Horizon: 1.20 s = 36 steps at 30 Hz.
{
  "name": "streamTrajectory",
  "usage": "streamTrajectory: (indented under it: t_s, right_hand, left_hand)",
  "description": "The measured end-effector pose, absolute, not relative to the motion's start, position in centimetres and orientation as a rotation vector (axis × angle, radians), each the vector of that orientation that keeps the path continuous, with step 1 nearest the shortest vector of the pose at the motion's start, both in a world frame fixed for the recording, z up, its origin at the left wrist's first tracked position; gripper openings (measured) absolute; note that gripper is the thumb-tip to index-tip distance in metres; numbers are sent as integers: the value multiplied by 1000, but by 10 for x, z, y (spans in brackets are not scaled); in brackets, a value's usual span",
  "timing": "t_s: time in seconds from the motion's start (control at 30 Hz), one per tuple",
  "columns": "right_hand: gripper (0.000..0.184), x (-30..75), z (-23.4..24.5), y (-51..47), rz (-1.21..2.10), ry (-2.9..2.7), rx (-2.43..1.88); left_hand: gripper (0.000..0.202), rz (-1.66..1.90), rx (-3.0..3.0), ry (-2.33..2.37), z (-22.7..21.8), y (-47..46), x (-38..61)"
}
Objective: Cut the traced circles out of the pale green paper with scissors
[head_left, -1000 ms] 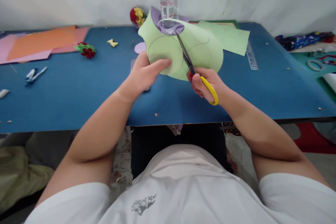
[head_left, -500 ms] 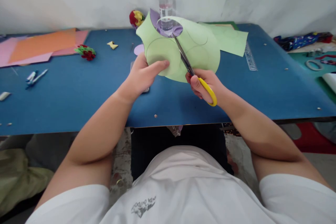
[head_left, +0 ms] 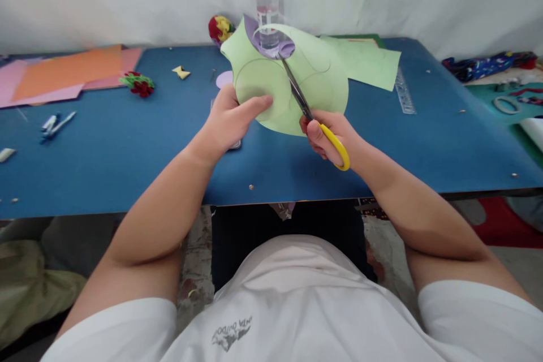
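Observation:
A sheet of light green paper (head_left: 261, 82) with drawn curved lines is held up over the blue table. My left hand (head_left: 233, 116) grips its left side, the thumb on top and the fingers hidden beneath. In my right hand (head_left: 326, 134) are scissors (head_left: 300, 93) with yellow handles, the fingers wrapped round them. Their blades point up and away from me, along the edge of a drawn round shape. The cut strip of green paper curls up beyond the blades. Purple paper (head_left: 287, 48) lies behind it, near the base of a clear bottle (head_left: 267, 0).
Orange and pink sheets (head_left: 68, 76) lie at the left, near a red and green paper flower (head_left: 139, 83), pens (head_left: 57, 126) and an eraser (head_left: 6, 155). At the right are another green sheet (head_left: 375, 65) and a clear ruler (head_left: 405, 93). A red and yellow ball (head_left: 220, 28) stands by the wall.
The right part of the green paper has swung inward to the left and sagged slightly. Both hands and the scissors stay almost where they were.

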State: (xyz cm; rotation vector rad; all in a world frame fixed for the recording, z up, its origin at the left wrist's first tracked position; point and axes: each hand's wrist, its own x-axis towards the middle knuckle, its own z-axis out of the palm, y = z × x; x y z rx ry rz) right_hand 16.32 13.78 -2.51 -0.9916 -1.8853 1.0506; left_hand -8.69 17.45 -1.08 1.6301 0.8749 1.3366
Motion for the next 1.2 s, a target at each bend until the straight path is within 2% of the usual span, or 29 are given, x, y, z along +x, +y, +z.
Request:
streamTrajectory:
  t_s: [0.43,1.2]
  right_hand:
    - [78,165,-26,136,1138,-1887,-993]
    - [76,167,-26,138,1100,-1916,-991]
  left_hand:
    - [30,1328,1614,895,-14,176,-87]
    - [13,1324,1572,800,-13,177,-83]
